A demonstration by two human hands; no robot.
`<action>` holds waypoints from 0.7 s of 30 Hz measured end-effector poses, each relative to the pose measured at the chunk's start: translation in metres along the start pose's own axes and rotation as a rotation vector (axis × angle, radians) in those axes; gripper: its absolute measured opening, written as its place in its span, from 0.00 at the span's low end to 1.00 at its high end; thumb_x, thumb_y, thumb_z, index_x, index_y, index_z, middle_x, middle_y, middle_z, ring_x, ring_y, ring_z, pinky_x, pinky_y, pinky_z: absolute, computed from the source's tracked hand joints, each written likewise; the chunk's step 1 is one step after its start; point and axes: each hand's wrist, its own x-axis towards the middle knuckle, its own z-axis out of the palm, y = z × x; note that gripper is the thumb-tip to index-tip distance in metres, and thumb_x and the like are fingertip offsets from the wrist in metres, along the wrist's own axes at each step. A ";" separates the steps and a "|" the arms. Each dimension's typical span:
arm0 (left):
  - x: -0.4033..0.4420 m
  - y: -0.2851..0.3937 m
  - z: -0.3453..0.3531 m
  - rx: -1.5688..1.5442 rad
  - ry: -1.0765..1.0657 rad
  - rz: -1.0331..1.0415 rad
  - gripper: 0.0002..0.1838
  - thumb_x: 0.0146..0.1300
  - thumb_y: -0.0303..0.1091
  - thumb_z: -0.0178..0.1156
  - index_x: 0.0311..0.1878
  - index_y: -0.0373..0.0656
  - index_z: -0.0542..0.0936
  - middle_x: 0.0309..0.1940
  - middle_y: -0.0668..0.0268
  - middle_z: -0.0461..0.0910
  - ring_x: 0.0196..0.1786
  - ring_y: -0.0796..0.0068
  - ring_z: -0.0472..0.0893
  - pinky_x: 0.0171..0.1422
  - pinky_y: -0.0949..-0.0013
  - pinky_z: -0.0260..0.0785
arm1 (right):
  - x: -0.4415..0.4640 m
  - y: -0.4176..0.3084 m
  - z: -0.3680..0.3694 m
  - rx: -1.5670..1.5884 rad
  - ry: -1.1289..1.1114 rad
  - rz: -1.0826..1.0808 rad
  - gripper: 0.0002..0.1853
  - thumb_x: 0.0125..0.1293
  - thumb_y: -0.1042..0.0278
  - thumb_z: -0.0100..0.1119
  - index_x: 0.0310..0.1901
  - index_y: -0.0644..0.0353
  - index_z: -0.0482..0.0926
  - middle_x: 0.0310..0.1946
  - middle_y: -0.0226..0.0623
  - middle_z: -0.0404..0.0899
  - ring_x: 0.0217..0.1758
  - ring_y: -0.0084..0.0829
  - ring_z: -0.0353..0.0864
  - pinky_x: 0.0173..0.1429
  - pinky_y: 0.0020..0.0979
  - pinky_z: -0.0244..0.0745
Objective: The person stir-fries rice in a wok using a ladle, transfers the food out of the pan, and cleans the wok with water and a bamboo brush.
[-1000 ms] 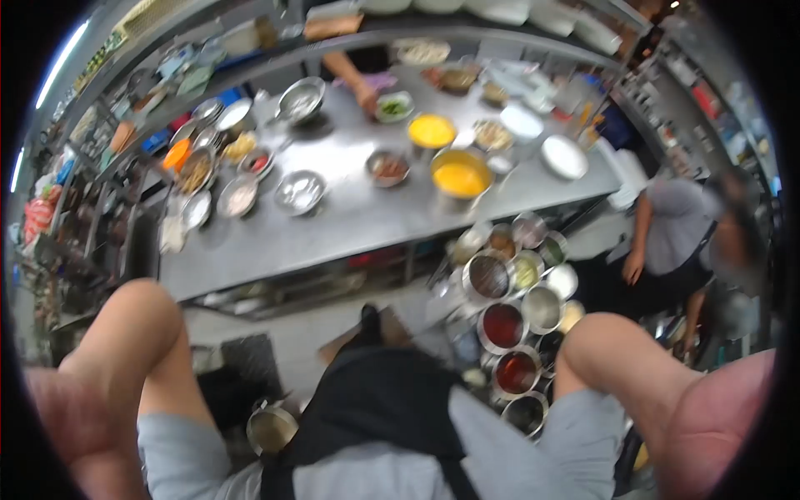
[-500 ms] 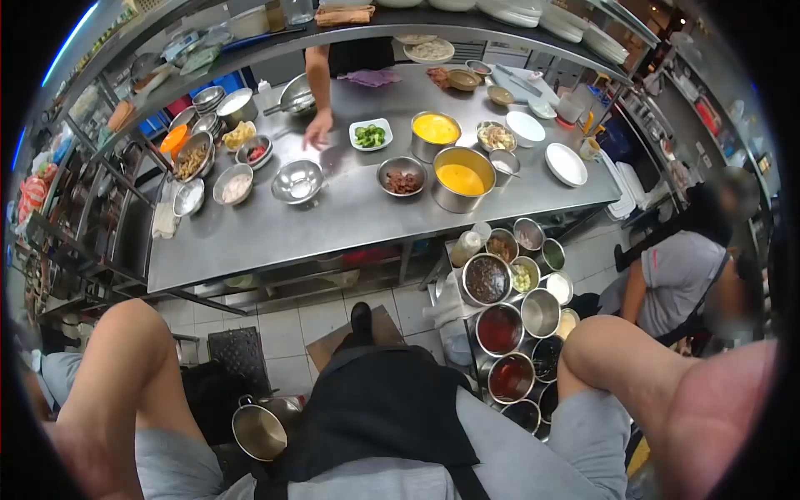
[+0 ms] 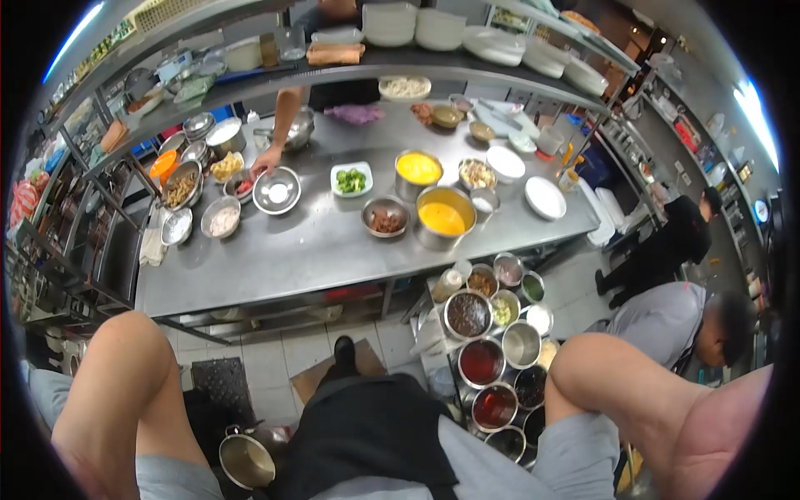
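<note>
Both my arms are bent up at the sides of the head view. My left hand is at the lower left edge, mostly cut off, its fingers hidden. My right hand is large and close at the lower right edge, only the palm and wrist side showing. Neither visibly touches anything. Across the steel table, a co-worker's hand reaches down between a steel bowl and a small bowl of red food. Nearby are a white dish of green vegetables and a bowl of brown meat.
Two pots of yellow liquid and white plates stand at the table's right. Sauce containers crowd a lower stand. A pot is low left. An overhead shelf holds plates. Co-workers are at right.
The view has shifted. The co-worker's hand across the table has moved left to the small bowl of red food. At right, one co-worker now bends forward. My arms remain raised at the sides.
</note>
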 end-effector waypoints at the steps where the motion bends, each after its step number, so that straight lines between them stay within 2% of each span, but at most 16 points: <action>1: 0.002 -0.001 0.001 0.006 0.013 0.028 0.22 0.76 0.51 0.40 0.64 0.50 0.68 0.52 0.62 0.76 0.47 0.70 0.75 0.51 0.69 0.70 | 0.001 -0.007 0.003 0.007 0.019 -0.032 0.26 0.71 0.45 0.49 0.57 0.57 0.58 0.44 0.35 0.68 0.44 0.34 0.65 0.47 0.37 0.64; 4: -0.002 0.004 -0.005 0.043 0.028 0.050 0.22 0.76 0.51 0.39 0.63 0.50 0.68 0.51 0.62 0.76 0.46 0.70 0.76 0.51 0.69 0.71 | 0.009 0.008 0.013 0.033 0.038 -0.072 0.26 0.71 0.44 0.49 0.56 0.58 0.59 0.43 0.36 0.68 0.44 0.34 0.65 0.46 0.37 0.64; 6: -0.009 0.009 -0.013 0.057 0.039 0.104 0.22 0.76 0.51 0.39 0.63 0.51 0.69 0.51 0.62 0.76 0.46 0.70 0.76 0.50 0.69 0.71 | -0.034 0.007 -0.079 0.054 0.082 -0.123 0.25 0.71 0.44 0.49 0.55 0.58 0.60 0.42 0.36 0.68 0.43 0.34 0.65 0.46 0.37 0.64; 7: -0.015 0.016 -0.019 0.070 0.028 0.099 0.22 0.76 0.51 0.39 0.62 0.51 0.69 0.50 0.62 0.76 0.46 0.70 0.76 0.50 0.69 0.71 | -0.018 0.007 0.021 0.065 0.088 -0.116 0.25 0.71 0.44 0.49 0.54 0.59 0.61 0.42 0.37 0.69 0.43 0.34 0.65 0.46 0.38 0.64; 9: -0.026 0.036 -0.030 0.109 -0.033 -0.003 0.21 0.76 0.51 0.39 0.62 0.51 0.69 0.50 0.62 0.76 0.46 0.70 0.77 0.50 0.69 0.71 | 0.013 0.014 0.138 0.077 0.056 -0.013 0.25 0.71 0.44 0.49 0.53 0.59 0.62 0.41 0.37 0.69 0.43 0.34 0.65 0.45 0.38 0.64; 10: -0.023 0.035 -0.031 0.101 -0.045 0.001 0.21 0.76 0.51 0.39 0.62 0.51 0.69 0.50 0.62 0.77 0.45 0.70 0.77 0.50 0.69 0.72 | 0.008 0.010 0.130 0.071 0.079 -0.010 0.25 0.71 0.44 0.49 0.53 0.59 0.62 0.41 0.37 0.69 0.43 0.34 0.65 0.45 0.38 0.64; 11: -0.021 0.034 -0.031 0.098 -0.045 0.013 0.21 0.76 0.51 0.38 0.62 0.51 0.70 0.49 0.62 0.77 0.45 0.70 0.77 0.50 0.68 0.72 | 0.012 0.006 0.157 0.070 0.099 -0.022 0.25 0.71 0.44 0.49 0.52 0.60 0.62 0.41 0.37 0.69 0.42 0.34 0.66 0.45 0.38 0.64; 14: -0.010 0.030 -0.030 0.077 -0.073 0.026 0.21 0.76 0.51 0.38 0.61 0.51 0.70 0.49 0.62 0.77 0.45 0.70 0.77 0.49 0.68 0.72 | 0.010 0.008 0.145 0.057 0.164 -0.022 0.25 0.71 0.44 0.49 0.51 0.60 0.64 0.40 0.38 0.69 0.42 0.34 0.66 0.45 0.38 0.64; 15: -0.012 0.028 -0.032 0.067 -0.064 0.014 0.21 0.76 0.51 0.38 0.61 0.51 0.70 0.48 0.62 0.77 0.44 0.70 0.78 0.49 0.68 0.72 | 0.018 0.011 0.165 0.039 0.166 -0.026 0.25 0.71 0.44 0.49 0.51 0.61 0.64 0.40 0.38 0.70 0.42 0.35 0.66 0.44 0.38 0.64; 17: -0.023 0.028 -0.032 0.057 -0.021 -0.005 0.21 0.76 0.51 0.38 0.60 0.51 0.71 0.48 0.62 0.77 0.44 0.70 0.78 0.49 0.68 0.73 | 0.027 0.008 0.153 0.006 0.153 -0.058 0.25 0.70 0.44 0.49 0.50 0.61 0.65 0.39 0.39 0.70 0.41 0.35 0.66 0.44 0.38 0.64; 19: -0.038 0.030 -0.026 0.055 0.048 -0.010 0.21 0.76 0.51 0.38 0.60 0.51 0.71 0.47 0.62 0.78 0.44 0.70 0.78 0.49 0.68 0.73 | 0.036 -0.011 0.195 -0.022 0.132 -0.120 0.25 0.70 0.44 0.49 0.49 0.62 0.66 0.39 0.39 0.70 0.41 0.35 0.66 0.44 0.38 0.64; 21: -0.044 0.029 -0.022 0.051 0.085 0.009 0.21 0.76 0.51 0.37 0.59 0.51 0.71 0.47 0.62 0.78 0.43 0.70 0.78 0.48 0.68 0.74 | 0.041 -0.015 0.201 -0.031 0.146 -0.172 0.25 0.70 0.44 0.49 0.48 0.62 0.67 0.38 0.40 0.70 0.40 0.35 0.66 0.43 0.39 0.64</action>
